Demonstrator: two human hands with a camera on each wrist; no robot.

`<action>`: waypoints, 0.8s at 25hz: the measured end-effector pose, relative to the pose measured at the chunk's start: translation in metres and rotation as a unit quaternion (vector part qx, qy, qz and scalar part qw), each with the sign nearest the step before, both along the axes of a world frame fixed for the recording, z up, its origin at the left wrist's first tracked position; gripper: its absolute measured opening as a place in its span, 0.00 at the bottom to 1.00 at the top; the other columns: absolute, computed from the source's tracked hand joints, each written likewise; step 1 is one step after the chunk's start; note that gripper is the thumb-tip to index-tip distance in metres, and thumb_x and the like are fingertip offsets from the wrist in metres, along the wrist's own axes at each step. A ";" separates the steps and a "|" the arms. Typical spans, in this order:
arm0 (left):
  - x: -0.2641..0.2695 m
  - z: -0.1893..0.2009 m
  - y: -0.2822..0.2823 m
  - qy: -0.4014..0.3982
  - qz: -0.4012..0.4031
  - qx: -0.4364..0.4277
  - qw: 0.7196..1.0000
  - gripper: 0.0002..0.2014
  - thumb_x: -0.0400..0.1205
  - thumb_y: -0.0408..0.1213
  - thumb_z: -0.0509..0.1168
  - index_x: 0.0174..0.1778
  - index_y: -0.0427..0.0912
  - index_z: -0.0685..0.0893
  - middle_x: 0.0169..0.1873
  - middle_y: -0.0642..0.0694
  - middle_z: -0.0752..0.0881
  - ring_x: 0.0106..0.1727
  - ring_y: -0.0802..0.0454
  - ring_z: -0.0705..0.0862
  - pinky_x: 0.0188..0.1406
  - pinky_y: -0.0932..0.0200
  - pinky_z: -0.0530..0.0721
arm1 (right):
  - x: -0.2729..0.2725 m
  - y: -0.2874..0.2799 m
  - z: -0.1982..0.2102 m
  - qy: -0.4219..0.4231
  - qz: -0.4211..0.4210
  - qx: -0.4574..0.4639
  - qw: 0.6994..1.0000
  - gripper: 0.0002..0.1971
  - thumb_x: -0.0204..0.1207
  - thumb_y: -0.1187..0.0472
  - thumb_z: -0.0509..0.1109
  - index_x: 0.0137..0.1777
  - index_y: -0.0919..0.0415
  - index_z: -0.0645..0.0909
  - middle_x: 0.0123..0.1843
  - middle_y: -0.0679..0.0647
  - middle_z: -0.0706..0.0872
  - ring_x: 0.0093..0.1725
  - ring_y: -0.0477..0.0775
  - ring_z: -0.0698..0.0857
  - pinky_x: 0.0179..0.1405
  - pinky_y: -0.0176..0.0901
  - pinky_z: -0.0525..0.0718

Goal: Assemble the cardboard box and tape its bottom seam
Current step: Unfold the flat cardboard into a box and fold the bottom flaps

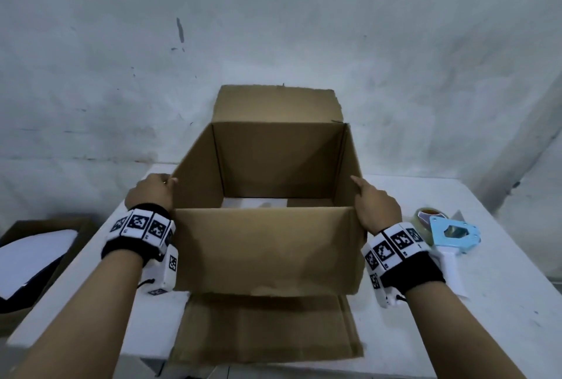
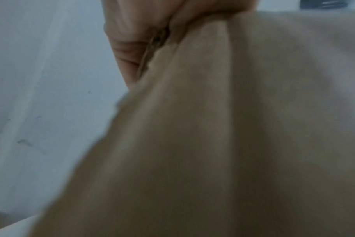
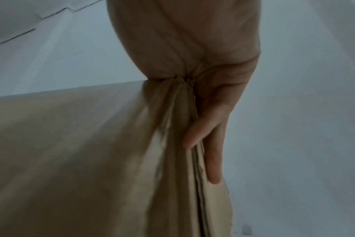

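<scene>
So the box (image 1: 267,196) is standing open on the white tabletop (image 1: 456,302), squared up into a tube w/ the top open, and you can see tabletop through the bottom so it's not closed down there. Far flap sticks up at the back, near flap lies flat on the tabletop toward the person. Left hand (image 1: 152,193) is on the box's left wall at the top edge; in the left wrist view the fingers (image 2: 128,48) curl over the cardboard edge, so it's gripping it. Right hand (image 1: 377,205) is on the right wall, thumb over the rim inside, and the right wrist view shows fingers (image 3: 213,136) laid straight along the outside w/ the edge pinched between them and the thumb. Both wrists have black bands w/ b&w marker tags. Tape gun (image 1: 450,238), light blue w/ a white handle and a clear roll, lies on the tabletop just right of the right wrist, not touching the box. Off the left side, lower down, there's another brown carton (image 1: 45,257) w/ something white in it, can't tell what.
</scene>
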State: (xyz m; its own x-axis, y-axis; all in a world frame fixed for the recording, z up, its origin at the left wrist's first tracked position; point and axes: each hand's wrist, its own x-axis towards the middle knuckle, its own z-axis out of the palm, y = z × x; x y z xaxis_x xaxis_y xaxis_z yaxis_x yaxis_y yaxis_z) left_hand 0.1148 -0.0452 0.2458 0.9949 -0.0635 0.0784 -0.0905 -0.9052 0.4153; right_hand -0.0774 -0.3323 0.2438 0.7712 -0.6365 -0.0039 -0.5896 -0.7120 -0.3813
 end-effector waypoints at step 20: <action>-0.043 -0.052 0.017 -0.163 -0.111 -0.271 0.942 0.19 0.87 0.41 0.48 0.69 0.42 0.77 0.71 0.41 0.78 0.73 0.43 0.74 0.74 0.48 0.69 | -0.018 0.010 -0.047 -0.315 -0.148 0.092 0.933 0.20 0.85 0.53 0.47 0.72 0.52 0.71 0.68 0.63 0.80 0.67 0.65 0.77 0.65 0.54 0.73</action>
State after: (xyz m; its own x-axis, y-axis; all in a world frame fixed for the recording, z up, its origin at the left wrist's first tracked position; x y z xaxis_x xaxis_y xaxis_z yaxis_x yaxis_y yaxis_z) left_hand 0.0718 -0.0282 0.1937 0.8790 -0.1307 0.4585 -0.4558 -0.5125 0.7277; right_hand -0.0956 -0.3218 0.1970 0.4480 -0.8553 0.2603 -0.3685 -0.4419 -0.8179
